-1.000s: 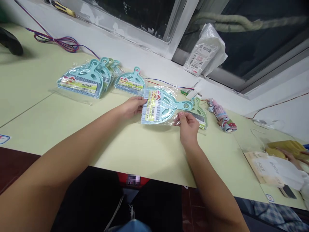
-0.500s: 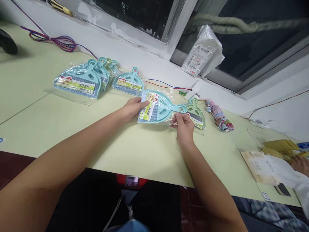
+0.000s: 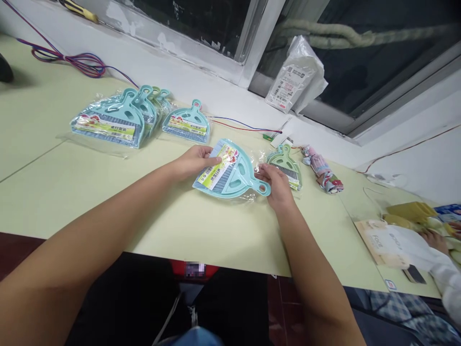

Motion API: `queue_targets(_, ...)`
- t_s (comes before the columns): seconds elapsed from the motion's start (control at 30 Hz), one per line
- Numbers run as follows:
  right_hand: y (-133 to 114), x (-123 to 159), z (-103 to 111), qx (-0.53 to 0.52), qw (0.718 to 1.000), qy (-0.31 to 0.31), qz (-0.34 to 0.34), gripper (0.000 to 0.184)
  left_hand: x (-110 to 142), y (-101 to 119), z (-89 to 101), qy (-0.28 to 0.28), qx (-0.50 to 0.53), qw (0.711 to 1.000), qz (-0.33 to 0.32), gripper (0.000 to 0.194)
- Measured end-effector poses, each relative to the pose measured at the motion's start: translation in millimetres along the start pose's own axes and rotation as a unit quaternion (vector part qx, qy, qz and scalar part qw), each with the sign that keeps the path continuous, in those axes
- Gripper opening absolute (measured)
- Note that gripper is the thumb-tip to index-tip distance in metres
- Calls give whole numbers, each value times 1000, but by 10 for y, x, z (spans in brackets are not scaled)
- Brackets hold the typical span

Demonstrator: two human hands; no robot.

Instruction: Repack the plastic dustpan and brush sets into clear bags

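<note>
A light-blue dustpan and brush set in clear plastic wrap is held tilted above the table, its handle pointing to the lower right. My left hand grips its bristle end, thumb on top beside the printed label. By the handle, my right hand is closed on the clear wrapping, with fingertips partly hidden behind it. Behind my right hand, a green wrapped dustpan set lies on the table. Another blue wrapped set lies beyond my left hand, beside a pile of several similar sets.
Coiled red and blue wire lies at the back left, below a screwdriver on the ledge. A plastic-wrapped box leans at the window. A folded patterned umbrella-like bundle lies right. Another person's hand rests near a paper bag.
The held set has turned clockwise, its handle swinging down toward me, and shifted slightly left. My right hand's fingers have moved to above the handle. The whole view has drifted a little.
</note>
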State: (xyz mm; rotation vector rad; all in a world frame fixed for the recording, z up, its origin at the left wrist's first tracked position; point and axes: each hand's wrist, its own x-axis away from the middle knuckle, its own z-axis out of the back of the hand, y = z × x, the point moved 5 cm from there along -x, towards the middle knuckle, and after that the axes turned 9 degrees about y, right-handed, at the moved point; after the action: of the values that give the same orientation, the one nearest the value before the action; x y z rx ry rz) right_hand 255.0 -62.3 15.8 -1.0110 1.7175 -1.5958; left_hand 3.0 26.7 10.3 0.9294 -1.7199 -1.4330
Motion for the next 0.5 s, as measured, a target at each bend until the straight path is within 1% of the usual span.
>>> queue_targets(0.07, 12, 5, -11, 4, 1000, -19, -4, 33, 20, 7, -33, -13, -14, 1000, 0, 43)
queue_targets(0.13, 24, 11, -7, 12, 1000, -20, -4, 31, 33, 12, -57, -23, -15, 1000, 1, 42)
queue_targets(0.37, 36, 29, 16, -9, 1000, 27, 6, 26, 28, -4, -57, -35, -3, 999, 6, 47)
queue_targets(0.5, 39, -8, 39, -27, 999, 27, 10, 27, 5, 7, 1, -16, -5, 1000, 0, 47)
